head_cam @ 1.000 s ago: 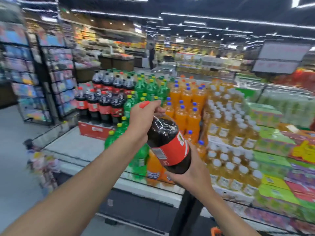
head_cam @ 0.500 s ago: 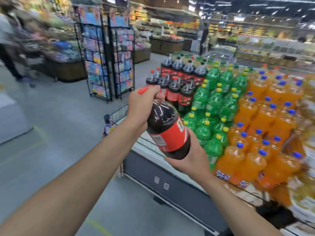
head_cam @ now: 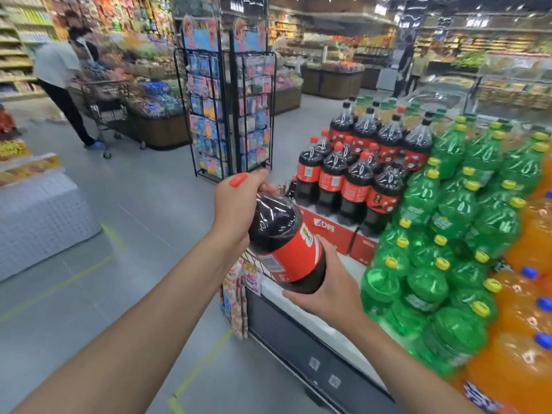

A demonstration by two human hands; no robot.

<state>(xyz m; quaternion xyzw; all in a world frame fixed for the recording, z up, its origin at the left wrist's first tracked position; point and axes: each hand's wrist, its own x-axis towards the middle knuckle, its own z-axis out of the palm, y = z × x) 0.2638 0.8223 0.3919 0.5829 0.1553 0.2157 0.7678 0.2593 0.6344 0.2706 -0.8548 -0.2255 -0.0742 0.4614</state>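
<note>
the left hand point(head_cam: 236, 207) curls over the neck of the cola bottle point(head_cam: 283, 243), hiding its cap. the right hand point(head_cam: 331, 291) cups the base from below, most of its fingers out of sight behind it. the bottle tilts in mid-air just beside the stacked cola display point(head_cam: 352, 174). the orange bottles point(head_cam: 522, 339) are cut off at the right edge.

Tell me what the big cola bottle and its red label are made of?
The cola bottle looks like clear, glossy plastic: light glints on its shoulder and the dark drink shows through. Its red label seems a thin, smooth plastic or paper wrap; which, the picture leaves open.
</note>
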